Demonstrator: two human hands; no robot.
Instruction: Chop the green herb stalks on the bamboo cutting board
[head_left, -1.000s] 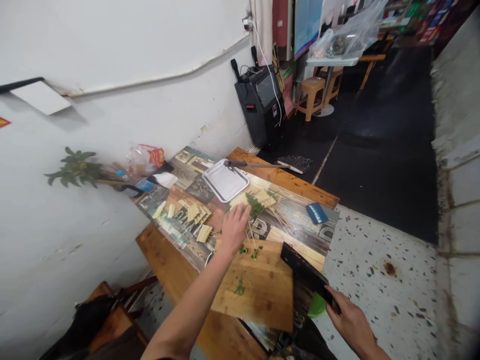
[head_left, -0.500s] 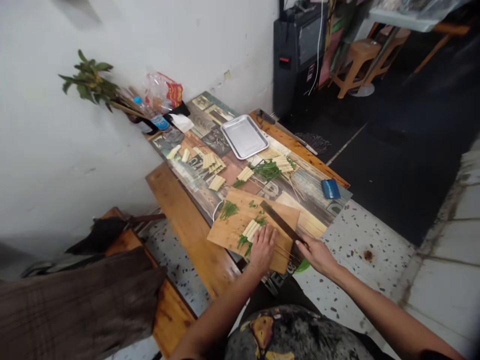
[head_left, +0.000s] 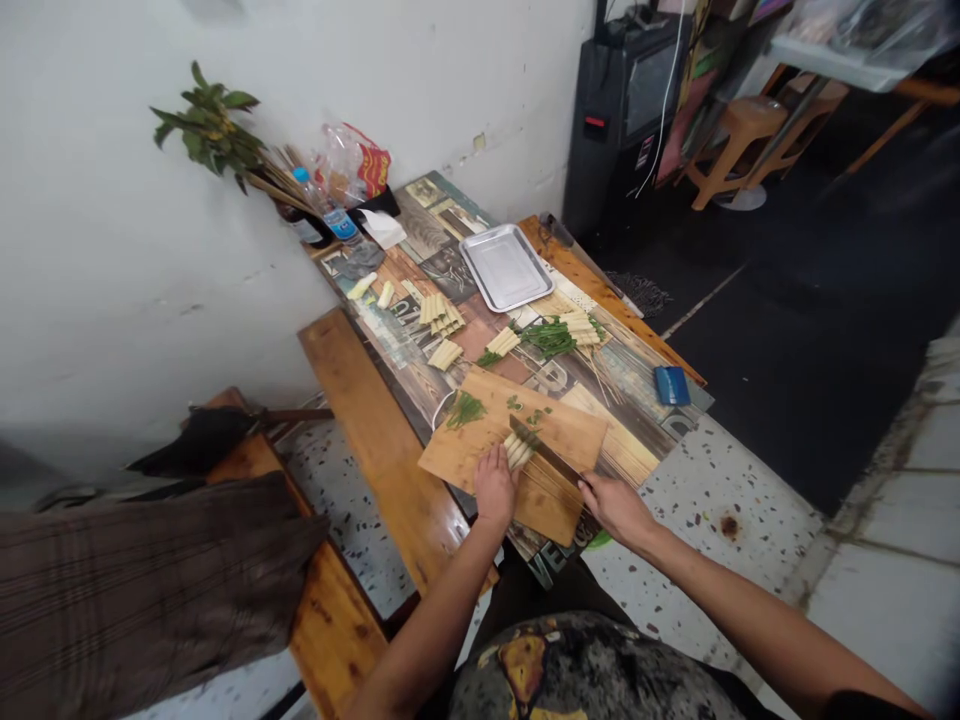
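My right hand (head_left: 616, 510) grips a knife (head_left: 551, 456) by its handle, and the long dark blade reaches across the wooden cutting board (head_left: 446, 462). Under or beside the blade lies a skewered row of pale rolls (head_left: 517, 449); whether the edge touches them I cannot tell. My left hand (head_left: 495, 484) is closed over their left end, its fingertips pressed on them. Thin skewers (head_left: 561, 482) run from the rolls toward my right hand. Cut greens (head_left: 466, 409) sit in a pile on the board's left, and small green scraps (head_left: 537, 416) lie beyond the blade.
Beyond the board, a metal tray (head_left: 508, 268), stacked pale rolls (head_left: 441, 314), bundled greens (head_left: 551, 338) and a blue packet (head_left: 671, 385) lie on the patterned table (head_left: 480, 340). A water bottle (head_left: 330, 208) stands near the wall. A wooden bench (head_left: 360, 420) runs along the left.
My left hand has shifted left, to the rolls' left end. The knife has come nearer, from beyond the rolls to over or against them. The whole view has moved slightly.
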